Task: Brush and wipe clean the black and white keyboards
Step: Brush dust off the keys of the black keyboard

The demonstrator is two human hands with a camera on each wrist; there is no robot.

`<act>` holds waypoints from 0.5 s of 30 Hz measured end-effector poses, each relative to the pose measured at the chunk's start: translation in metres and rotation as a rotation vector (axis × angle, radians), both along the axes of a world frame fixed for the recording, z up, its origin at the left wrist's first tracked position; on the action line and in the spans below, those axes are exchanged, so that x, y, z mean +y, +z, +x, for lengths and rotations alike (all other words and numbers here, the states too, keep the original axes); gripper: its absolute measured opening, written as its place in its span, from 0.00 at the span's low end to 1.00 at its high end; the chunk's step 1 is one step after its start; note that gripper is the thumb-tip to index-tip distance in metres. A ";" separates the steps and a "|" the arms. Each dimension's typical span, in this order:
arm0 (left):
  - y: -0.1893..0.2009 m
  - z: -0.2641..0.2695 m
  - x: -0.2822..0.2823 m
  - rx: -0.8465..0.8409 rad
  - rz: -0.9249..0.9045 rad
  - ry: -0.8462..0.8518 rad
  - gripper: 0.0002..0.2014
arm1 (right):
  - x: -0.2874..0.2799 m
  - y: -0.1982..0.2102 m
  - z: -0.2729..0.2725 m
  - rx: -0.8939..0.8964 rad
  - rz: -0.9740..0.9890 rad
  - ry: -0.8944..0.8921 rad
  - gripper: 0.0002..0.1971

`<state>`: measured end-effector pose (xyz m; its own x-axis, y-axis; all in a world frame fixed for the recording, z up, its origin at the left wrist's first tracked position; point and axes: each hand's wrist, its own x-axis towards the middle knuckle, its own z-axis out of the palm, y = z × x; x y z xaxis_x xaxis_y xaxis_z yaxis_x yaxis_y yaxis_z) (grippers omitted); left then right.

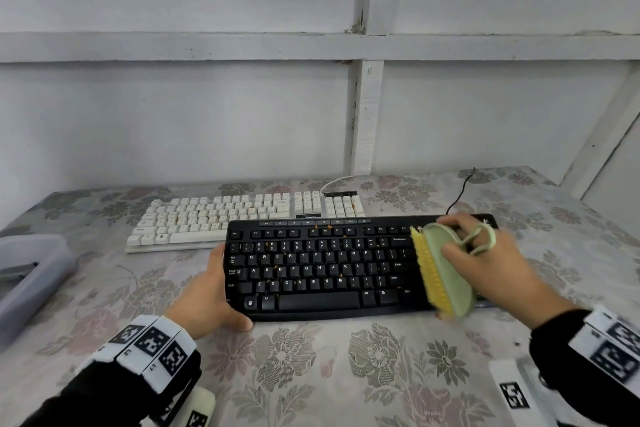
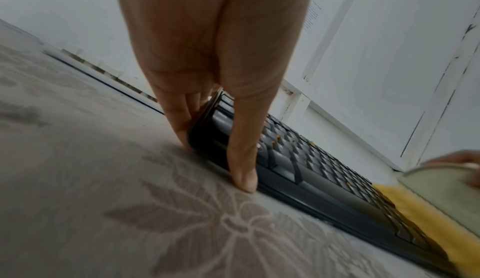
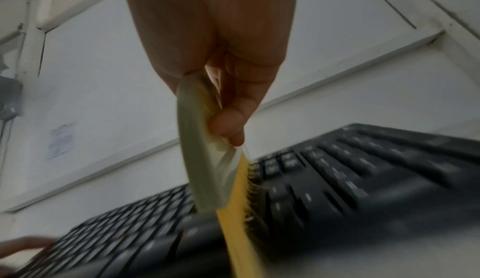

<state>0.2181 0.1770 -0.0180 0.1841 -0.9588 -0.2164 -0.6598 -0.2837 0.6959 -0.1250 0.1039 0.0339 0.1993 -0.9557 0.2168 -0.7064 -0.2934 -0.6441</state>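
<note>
The black keyboard (image 1: 325,267) under my left fingers (image 2: 182,118) looks like matt plastic with a faint sheen on the keycaps, and the white keyboard (image 1: 214,218) behind it is duller, yellowed plastic. My right fingers (image 3: 228,126) grip a brush (image 1: 446,270) with a smooth, pale green plastic back and rough yellow bristles. The surface (image 1: 311,374) wears a woven-looking floral cloth, matt throughout.

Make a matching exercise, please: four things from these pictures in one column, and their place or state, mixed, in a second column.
1. black keyboard
2. white keyboard
3. brush
4. left hand

A. lies behind, nearer the wall
B. held with yellow bristles on the keys
C. steadies the keyboard's left end
D. has orange crumbs between keys

Pairs: 1-D, 2-A, 3-B, 4-C
</note>
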 end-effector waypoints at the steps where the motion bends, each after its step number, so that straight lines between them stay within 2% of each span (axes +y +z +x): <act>1: 0.000 0.000 0.000 -0.002 0.002 -0.002 0.63 | 0.008 -0.003 -0.003 0.008 0.023 0.017 0.10; 4: 0.000 0.000 -0.001 0.002 0.000 0.002 0.63 | 0.018 -0.001 -0.013 0.010 0.069 0.033 0.12; 11: -0.001 0.000 0.000 0.008 -0.008 0.001 0.63 | -0.022 0.025 -0.005 -0.185 -0.088 -0.085 0.15; 15: 0.000 0.000 0.001 0.001 -0.008 0.000 0.63 | -0.020 0.017 0.004 -0.133 -0.039 -0.074 0.13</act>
<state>0.2176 0.1777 -0.0185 0.1839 -0.9605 -0.2087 -0.6591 -0.2781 0.6988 -0.1211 0.0835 0.0508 0.0961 -0.9570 0.2736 -0.6364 -0.2704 -0.7224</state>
